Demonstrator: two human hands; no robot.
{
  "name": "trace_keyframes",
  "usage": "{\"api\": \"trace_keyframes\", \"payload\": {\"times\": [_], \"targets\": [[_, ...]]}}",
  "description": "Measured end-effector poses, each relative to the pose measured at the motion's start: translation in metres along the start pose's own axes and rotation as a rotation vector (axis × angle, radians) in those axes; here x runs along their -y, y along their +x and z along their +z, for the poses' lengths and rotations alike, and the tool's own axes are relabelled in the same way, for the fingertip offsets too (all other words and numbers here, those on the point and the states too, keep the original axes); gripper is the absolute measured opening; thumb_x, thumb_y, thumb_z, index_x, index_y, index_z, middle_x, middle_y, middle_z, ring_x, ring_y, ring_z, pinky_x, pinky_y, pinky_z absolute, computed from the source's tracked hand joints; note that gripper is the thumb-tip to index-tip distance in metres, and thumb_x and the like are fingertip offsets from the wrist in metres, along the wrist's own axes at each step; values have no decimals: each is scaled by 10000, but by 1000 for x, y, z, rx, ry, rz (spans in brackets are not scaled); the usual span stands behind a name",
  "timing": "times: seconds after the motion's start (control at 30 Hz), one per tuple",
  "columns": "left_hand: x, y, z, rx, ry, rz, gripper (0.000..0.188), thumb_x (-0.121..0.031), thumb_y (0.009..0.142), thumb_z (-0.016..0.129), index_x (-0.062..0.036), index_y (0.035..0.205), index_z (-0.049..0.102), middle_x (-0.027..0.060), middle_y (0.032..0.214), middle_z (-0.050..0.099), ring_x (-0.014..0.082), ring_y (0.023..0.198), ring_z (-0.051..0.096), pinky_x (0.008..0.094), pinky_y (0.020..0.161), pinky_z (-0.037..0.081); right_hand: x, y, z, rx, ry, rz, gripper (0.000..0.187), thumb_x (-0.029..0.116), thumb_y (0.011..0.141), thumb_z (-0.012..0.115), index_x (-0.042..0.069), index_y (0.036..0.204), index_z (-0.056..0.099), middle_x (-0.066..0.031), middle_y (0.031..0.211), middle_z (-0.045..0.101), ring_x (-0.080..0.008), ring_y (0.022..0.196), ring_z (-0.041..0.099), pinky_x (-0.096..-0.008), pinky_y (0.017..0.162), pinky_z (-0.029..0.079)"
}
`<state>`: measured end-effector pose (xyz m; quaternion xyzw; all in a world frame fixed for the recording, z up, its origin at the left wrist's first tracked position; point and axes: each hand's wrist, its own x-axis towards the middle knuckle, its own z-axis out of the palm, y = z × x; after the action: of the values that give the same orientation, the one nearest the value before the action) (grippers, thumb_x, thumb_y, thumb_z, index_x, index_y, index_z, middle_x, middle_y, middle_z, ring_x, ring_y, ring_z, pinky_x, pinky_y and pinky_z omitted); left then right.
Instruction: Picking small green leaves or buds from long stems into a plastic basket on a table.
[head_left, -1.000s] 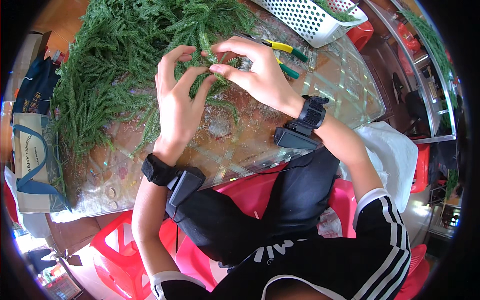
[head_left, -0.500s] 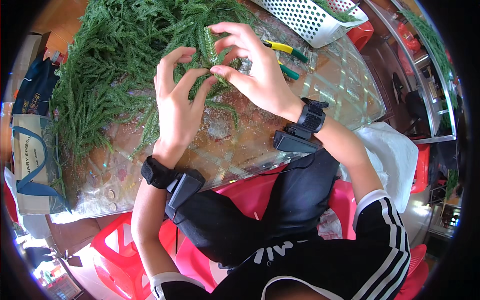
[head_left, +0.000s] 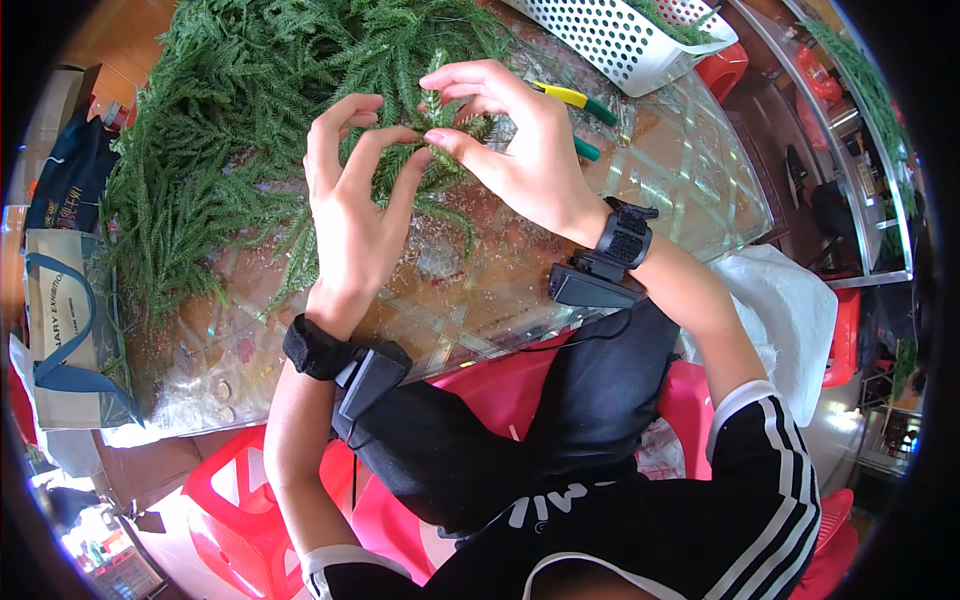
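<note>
A green artificial pine sprig is held upright just above the table, its tip rising between my hands. My left hand pinches it low on the stem with thumb and forefinger, the other fingers curled loosely. From the right, my right hand has its thumb against the same spot, its fingers bent around the upper needles. The exact pinch point is partly hidden by the fingertips. Behind and to the left spreads a large heap of pine branches. Pliers with yellow and green handles lie beyond my right hand, partly covered by it.
A white perforated basket with greenery stands at the far right of the clear-covered table. A cloth bag with blue handles is at the left edge. Red plastic stools and a white sack are near me.
My right hand has come down a little, its fingers lower along the sprig. The sprig's tip leans slightly more to the right. My left hand has hardly moved.
</note>
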<state>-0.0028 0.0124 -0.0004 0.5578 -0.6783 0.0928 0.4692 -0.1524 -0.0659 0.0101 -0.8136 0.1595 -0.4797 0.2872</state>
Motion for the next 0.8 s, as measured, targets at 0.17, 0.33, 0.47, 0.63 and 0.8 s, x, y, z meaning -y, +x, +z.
{"api": "trace_keyframes", "payload": {"times": [0.17, 0.33, 0.47, 0.63, 0.8], "targets": [[0, 1, -1, 2, 1, 7, 197, -82, 730, 704, -50, 909, 627, 109, 1127, 495, 251, 1003, 505, 388, 869, 399, 1, 0, 0, -8, 16, 14, 407, -15, 736, 688, -3, 1117, 545, -83, 1102, 601, -156, 978, 600, -276, 812, 490], [-4, 3, -2, -44, -29, 12, 258, -48, 723, 703, -62, 967, 621, 111, 1128, 486, 249, 976, 523, 371, 835, 434, 1, 0, 0, -10, 9, 24, 421, -21, 733, 688, 3, 1126, 537, -83, 1128, 592, -156, 971, 603, -276, 792, 502], [-5, 4, -3, -57, -17, 35, 312, -35, 721, 701, -80, 1019, 623, 109, 1126, 484, 243, 959, 533, 359, 815, 453, 2, 0, 1, -9, 23, 47, 425, -28, 733, 686, 6, 1127, 533, -82, 1137, 589, -156, 964, 606, -273, 775, 510], [-2, 2, -1, -47, -27, 54, 334, -28, 726, 692, -106, 1046, 639, 103, 1119, 485, 233, 949, 535, 351, 807, 459, 3, -1, 1, 8, 34, 82, 418, -37, 734, 680, 8, 1124, 534, -81, 1135, 590, -155, 957, 610, -267, 769, 514], [-2, 1, -2, -42, -20, 62, 315, -25, 726, 689, -114, 1026, 656, 97, 1114, 486, 225, 944, 534, 343, 801, 461, 4, -1, 0, 23, 19, 94, 422, -43, 733, 677, 10, 1127, 535, -82, 1128, 593, -153, 963, 610, -265, 775, 515]]}}
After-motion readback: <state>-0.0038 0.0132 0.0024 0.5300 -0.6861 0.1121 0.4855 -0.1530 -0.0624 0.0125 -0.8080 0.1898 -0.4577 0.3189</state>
